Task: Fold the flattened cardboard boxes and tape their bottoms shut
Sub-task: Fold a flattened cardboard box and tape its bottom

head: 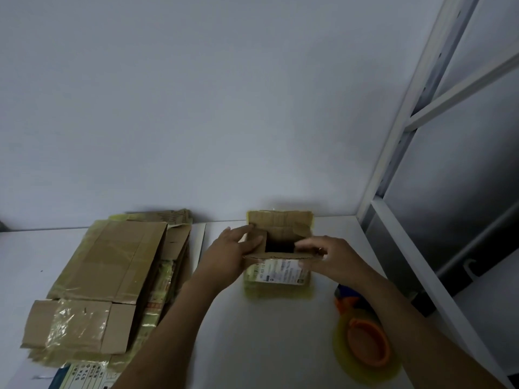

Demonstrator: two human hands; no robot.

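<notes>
At the worktop's near right edge, tape dispenser (365,343): orange, lying untouched under the right forearm, close at hand for taping.
Flattened boxes (106,276): stacked along the left edge, old tape on their faces, not yet folded.
Left hand (233,249): fingers straight, pressing the box's left flap inward.
Right hand (325,258): fingers and thumb seem to pinch the box's right side at the rim; blur hides the detail.
Box (278,272): opened up, standing mid-worktop towards the far edge, label facing the person, flaps not yet closed.
Step in hand: probably folding the short flaps first. Push both down level, then bring the long flaps to meet squarely before reaching for tape.
Worktop (252,332): white and plain.
Room: a pale wall (196,108) stands right behind the far edge; a white metal shelf frame (407,116) rises past the right edge.
</notes>
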